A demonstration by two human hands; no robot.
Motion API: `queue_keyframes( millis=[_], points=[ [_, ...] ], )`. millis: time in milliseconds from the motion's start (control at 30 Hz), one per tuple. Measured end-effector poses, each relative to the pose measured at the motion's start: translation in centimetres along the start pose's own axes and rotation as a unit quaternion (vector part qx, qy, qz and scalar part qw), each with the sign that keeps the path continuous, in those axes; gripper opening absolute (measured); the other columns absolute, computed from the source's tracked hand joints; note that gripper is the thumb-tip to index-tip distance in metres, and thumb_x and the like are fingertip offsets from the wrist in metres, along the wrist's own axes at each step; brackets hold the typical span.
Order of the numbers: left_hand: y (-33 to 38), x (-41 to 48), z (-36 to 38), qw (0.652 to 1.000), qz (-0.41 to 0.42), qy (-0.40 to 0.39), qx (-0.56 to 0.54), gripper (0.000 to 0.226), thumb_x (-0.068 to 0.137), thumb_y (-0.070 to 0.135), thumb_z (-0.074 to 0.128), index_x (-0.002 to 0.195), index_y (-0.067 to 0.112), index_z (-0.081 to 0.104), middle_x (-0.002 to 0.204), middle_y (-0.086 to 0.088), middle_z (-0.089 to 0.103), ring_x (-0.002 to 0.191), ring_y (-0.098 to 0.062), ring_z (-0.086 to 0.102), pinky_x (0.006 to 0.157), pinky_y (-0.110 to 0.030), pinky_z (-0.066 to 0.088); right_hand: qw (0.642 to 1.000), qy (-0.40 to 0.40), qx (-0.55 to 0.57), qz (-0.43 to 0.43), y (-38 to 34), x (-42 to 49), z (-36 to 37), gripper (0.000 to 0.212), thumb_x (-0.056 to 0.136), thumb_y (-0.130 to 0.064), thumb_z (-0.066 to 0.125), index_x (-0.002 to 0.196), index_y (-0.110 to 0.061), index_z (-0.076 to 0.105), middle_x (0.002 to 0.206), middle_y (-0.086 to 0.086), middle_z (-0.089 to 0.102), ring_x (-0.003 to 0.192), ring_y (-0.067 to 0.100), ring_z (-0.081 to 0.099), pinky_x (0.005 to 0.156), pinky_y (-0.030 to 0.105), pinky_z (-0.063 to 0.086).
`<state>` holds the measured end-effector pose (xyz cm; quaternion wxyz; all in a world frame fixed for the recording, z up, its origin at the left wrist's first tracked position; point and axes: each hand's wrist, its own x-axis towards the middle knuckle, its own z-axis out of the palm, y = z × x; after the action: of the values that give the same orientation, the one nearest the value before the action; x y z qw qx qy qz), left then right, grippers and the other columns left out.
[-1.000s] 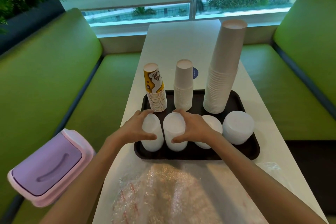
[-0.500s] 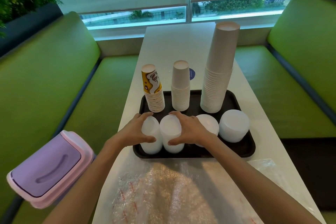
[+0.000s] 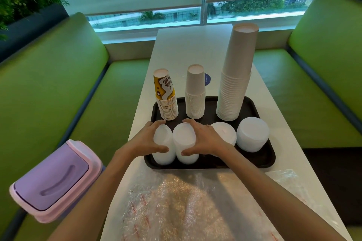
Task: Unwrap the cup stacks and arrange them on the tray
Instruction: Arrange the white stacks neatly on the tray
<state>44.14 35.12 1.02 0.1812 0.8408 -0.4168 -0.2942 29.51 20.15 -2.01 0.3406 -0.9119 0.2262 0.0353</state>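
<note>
1. The left hand (image 3: 146,139) has its fingers wrapped over the far side of the leftmost white stack (image 3: 163,155), with the thumb pressed on the near side, so it has a full hold of it
2. The right hand (image 3: 205,140) holds the second white stack (image 3: 184,137) the same way, fingers curled behind and thumb in front
3. Over the last second neither hand has let go or shifted its hold, and the two stacks stand where they stood, side by side and touching or nearly so, at the front left of the black tray (image 3: 264,160)
4. To my eye this is a last squaring-up of the front row, not a fresh placement
5. Two more low white stacks (image 3: 252,135) sit to the right in that row, and behind them stand the printed yellow stack (image 3: 166,101), a plain paper stack (image 3: 195,96) and the tall stack (image 3: 237,76), all upright
6. The loose plastic wrapping (image 3: 176,205) lies on the table just in front of the tray, so the unwrapping looks done and the arranging close to finished
</note>
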Motion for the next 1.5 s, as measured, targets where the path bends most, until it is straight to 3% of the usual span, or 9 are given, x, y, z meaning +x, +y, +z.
queue_keyframes(
  millis=[300,467,667,800,1067,1200,1500],
  points=[
    [0.1,-0.1,0.0,1.0,-0.003,-0.003,-0.003,0.093,0.075,0.029,0.08,0.147,0.029,0.021,0.147,-0.006,0.029,0.132,-0.024,0.034,0.108,-0.037,0.034,1.0,-0.004,-0.001,-0.005,-0.2,0.0,0.0,0.11,0.07,-0.046,0.081,0.151,-0.029,0.009,0.153,0.003,0.032,0.14,0.025,0.03,0.117,0.045,0.015],
    [1.5,-0.2,-1.7,0.995,0.0,0.033,-0.091,0.101,0.071,0.043,0.077,0.15,0.029,0.016,0.155,-0.007,0.022,0.14,-0.025,0.025,0.113,-0.041,0.026,1.0,0.012,-0.017,-0.004,0.4,-1.0,-2.2,0.125,0.063,-0.056,0.082,0.153,-0.028,0.0,0.158,0.007,0.022,0.144,0.028,0.023,0.119,0.05,0.012],
    [7.0,0.7,-2.7,0.981,0.107,0.147,-0.064,0.063,0.081,0.036,0.072,0.135,0.022,0.043,0.139,-0.004,0.046,0.13,-0.021,0.042,0.105,-0.04,0.038,0.992,0.106,0.036,0.058,4.9,-4.8,-7.2,0.092,0.069,-0.044,0.082,0.146,-0.03,0.032,0.148,0.006,0.039,0.135,0.025,0.037,0.113,0.049,0.028],
    [11.9,1.7,-0.3,0.979,0.158,0.1,0.076,0.058,0.084,0.036,0.068,0.134,0.02,0.044,0.14,-0.005,0.046,0.122,-0.021,0.048,0.1,-0.037,0.044,0.979,0.162,-0.011,0.123,9.6,-6.8,-8.6,0.084,0.071,-0.038,0.081,0.142,-0.027,0.039,0.14,0.009,0.043,0.129,0.026,0.042,0.109,0.044,0.033],
    [15.1,5.9,6.7,0.926,0.173,-0.041,0.333,0.08,0.078,0.045,0.073,0.14,0.016,0.031,0.135,-0.012,0.043,0.117,-0.028,0.05,0.084,-0.035,0.045,0.968,0.156,0.015,0.194,14.1,-7.7,-6.9,0.106,0.062,-0.034,0.087,0.148,-0.029,0.024,0.151,0.013,0.023,0.139,0.033,0.029,0.11,0.049,0.032],
    [15.3,7.7,8.3,0.907,0.161,-0.064,0.385,0.095,0.072,0.054,0.074,0.144,0.014,0.025,0.137,-0.014,0.042,0.119,-0.029,0.049,0.088,-0.038,0.046,0.966,0.148,0.036,0.209,15.1,-7.7,-6.0,0.105,0.065,-0.032,0.085,0.148,-0.029,0.021,0.152,0.009,0.021,0.132,0.033,0.039,0.105,0.043,0.036],
    [15.3,10.5,7.6,0.896,0.156,-0.115,0.399,0.094,0.069,0.048,0.079,0.142,0.014,0.03,0.133,-0.01,0.05,0.118,-0.027,0.052,0.09,-0.038,0.047,0.959,0.187,0.074,0.202,14.9,-7.7,-4.7,0.09,0.071,-0.03,0.082,0.144,-0.028,0.03,0.14,0.009,0.04,0.123,0.03,0.045,0.097,0.038,0.039]
  ],
)
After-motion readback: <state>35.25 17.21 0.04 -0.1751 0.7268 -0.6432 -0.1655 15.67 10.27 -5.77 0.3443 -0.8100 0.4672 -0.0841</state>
